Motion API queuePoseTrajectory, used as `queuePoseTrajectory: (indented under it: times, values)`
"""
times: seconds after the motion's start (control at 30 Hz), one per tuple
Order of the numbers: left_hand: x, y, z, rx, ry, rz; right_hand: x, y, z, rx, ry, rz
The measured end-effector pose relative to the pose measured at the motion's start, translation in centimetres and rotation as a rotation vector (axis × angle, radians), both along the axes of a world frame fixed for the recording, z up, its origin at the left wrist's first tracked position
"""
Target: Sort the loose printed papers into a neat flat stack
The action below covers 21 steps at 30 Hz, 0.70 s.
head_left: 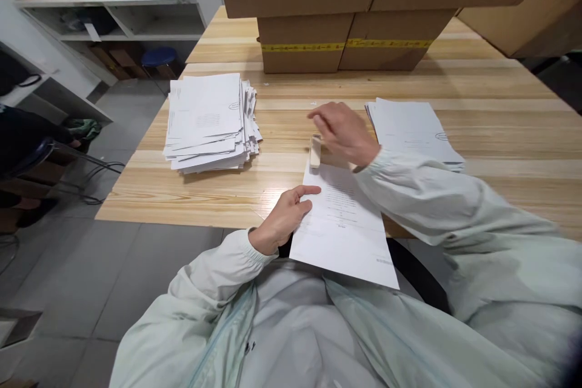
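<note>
Sheet: white printed paper (pixel 343 227) lies at your table (pixel 500 103) edge, its near end overhanging toward your lap
Left hand: your left hand (pixel 282 218) rests on the paper's left edge, fingers loosely curled, forefinger stretched flat across it; pressing, not grasping
Right hand: your right hand (pixel 344 131) hovers open over the sheet's far end, holding nothing; a small wooden block (pixel 315 151) stands just beside it
Piles: folded stack (pixel 209 121) far left; flat stack (pixel 411 130) right
Behind: cardboard boxes (pixel 345 42)

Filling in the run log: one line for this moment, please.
left hand pinning sheet | right hand above wooden block | paper stacks left, right
</note>
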State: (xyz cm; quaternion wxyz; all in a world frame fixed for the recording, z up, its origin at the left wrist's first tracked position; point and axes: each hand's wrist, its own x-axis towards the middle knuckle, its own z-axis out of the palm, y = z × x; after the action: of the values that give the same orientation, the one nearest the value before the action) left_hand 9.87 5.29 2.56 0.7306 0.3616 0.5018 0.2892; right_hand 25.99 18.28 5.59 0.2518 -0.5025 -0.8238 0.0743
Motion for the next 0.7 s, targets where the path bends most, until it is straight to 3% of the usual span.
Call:
queuePoseTrajectory:
  times: [0.1,0.2,0.37,0.53,0.63,0.7]
  values:
    - [-0.1,0.0,0.0,-0.014,-0.001,0.012,-3.2,1.7,-2.6,-0.010,-0.047,0.053]
    - [-0.2,0.1,0.0,-0.027,-0.010,0.014,-4.5,1.8,-4.8,-0.009,-0.088,0.074]
    - [-0.1,0.4,0.0,-0.038,-0.024,0.017,-4.8,1.3,-6.0,0.033,-0.108,0.067]
    - [-0.2,-0.3,0.0,-0.019,-0.047,0.011,-3.3,0.5,-3.4,0.127,0.044,0.026]
    - [0.2,-1.8,-0.3,-0.027,-0.091,-0.068,1.2,-2.7,-0.6,0.204,0.155,-0.050]
    - [0.8,-2.9,-0.3,0.053,-0.088,-0.168,5.5,-6.2,1.0,0.177,0.188,-0.223]
